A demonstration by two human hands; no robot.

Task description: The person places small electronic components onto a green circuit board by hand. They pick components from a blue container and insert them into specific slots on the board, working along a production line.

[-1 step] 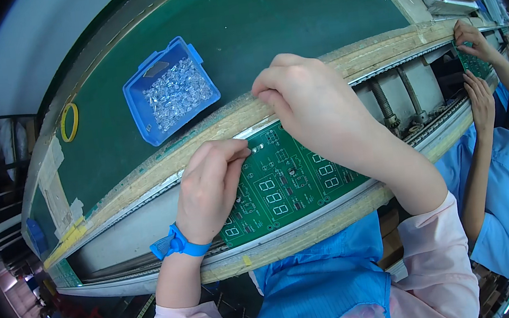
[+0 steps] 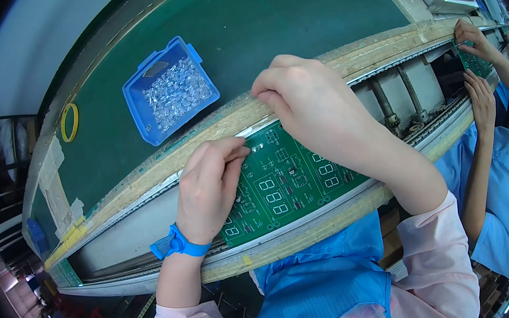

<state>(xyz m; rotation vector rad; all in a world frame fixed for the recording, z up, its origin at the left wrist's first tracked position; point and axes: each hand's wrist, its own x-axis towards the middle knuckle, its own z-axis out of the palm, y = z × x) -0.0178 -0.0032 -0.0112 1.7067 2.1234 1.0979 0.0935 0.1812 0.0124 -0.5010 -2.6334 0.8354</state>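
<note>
A green circuit board (image 2: 275,178) with white digit outlines lies in the rail track in front of me. My left hand (image 2: 204,180), with a blue strap (image 2: 180,244) round its wrist, is at the board's far left part, thumb and forefinger pinched together. Whatever sits between those fingertips is hidden. Just right of them, small clear parts (image 2: 258,148) stand on the board. My right hand (image 2: 316,99) hovers over the far wooden rail, its fingers closed in a pinch; I cannot make out anything in them. Its wrist and forearm cover part of the board.
A blue bin (image 2: 136,106) of small clear parts (image 2: 179,95) stands on the green bench top (image 2: 265,21), beyond the wooden rail (image 2: 373,50). A yellow tape ring (image 2: 69,122) lies at left. At right, a co-worker's hands (image 2: 479,98) are at another board (image 2: 475,62).
</note>
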